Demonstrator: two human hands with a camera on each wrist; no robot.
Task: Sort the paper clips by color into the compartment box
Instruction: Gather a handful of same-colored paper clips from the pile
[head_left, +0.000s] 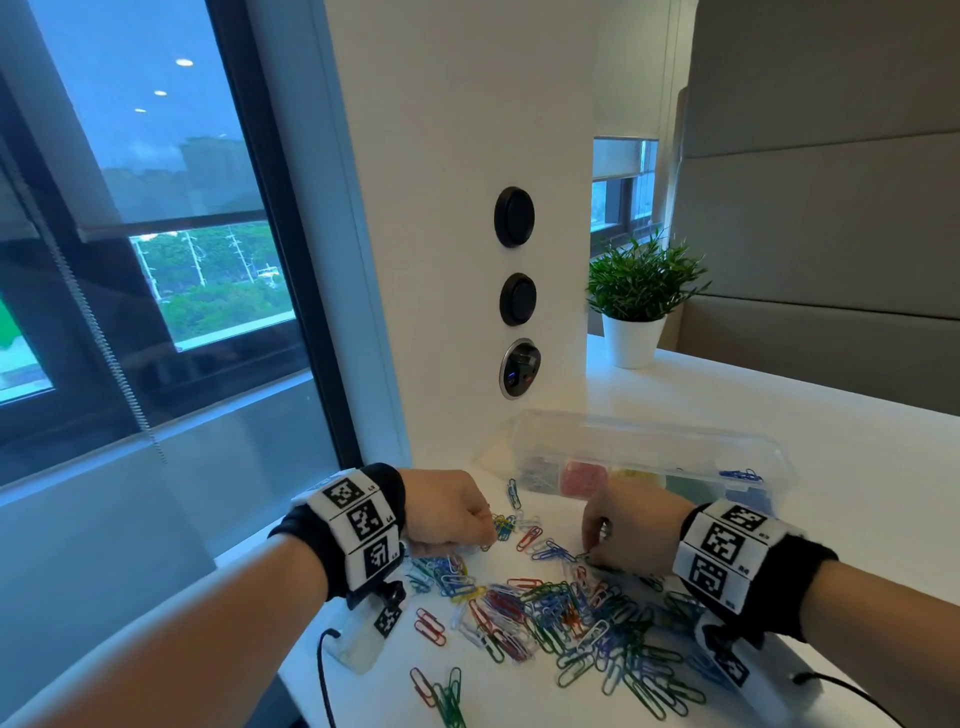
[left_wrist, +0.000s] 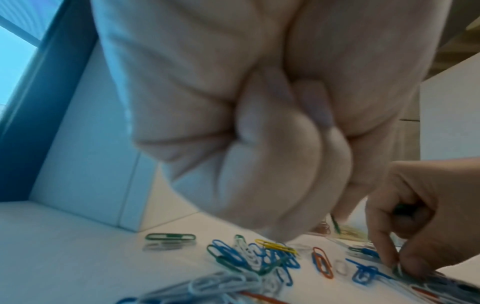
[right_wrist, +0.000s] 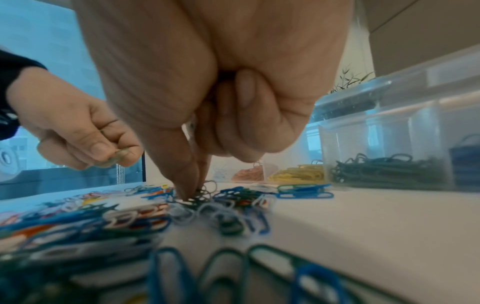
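Note:
A mixed pile of coloured paper clips (head_left: 571, 618) lies on the white table. Behind it stands the clear compartment box (head_left: 649, 441), open, with white, red, yellow, green and blue clips in separate sections (right_wrist: 389, 170). My left hand (head_left: 485, 525) hovers over the pile's far left, fingers curled, thumb and forefinger pinching a green clip (right_wrist: 116, 158). My right hand (head_left: 589, 557) is down on the pile's far side. Its thumb and forefinger pinch a dark green clip (right_wrist: 197, 195) among the loose ones, and more green shows inside its curled fingers (left_wrist: 402, 209).
A white pillar with round sockets (head_left: 514, 301) rises just behind the left hand. A potted plant (head_left: 634, 306) stands at the back. The table edge runs along the left, beside a window. A few blue clips (head_left: 740, 474) lie on the box's right rim.

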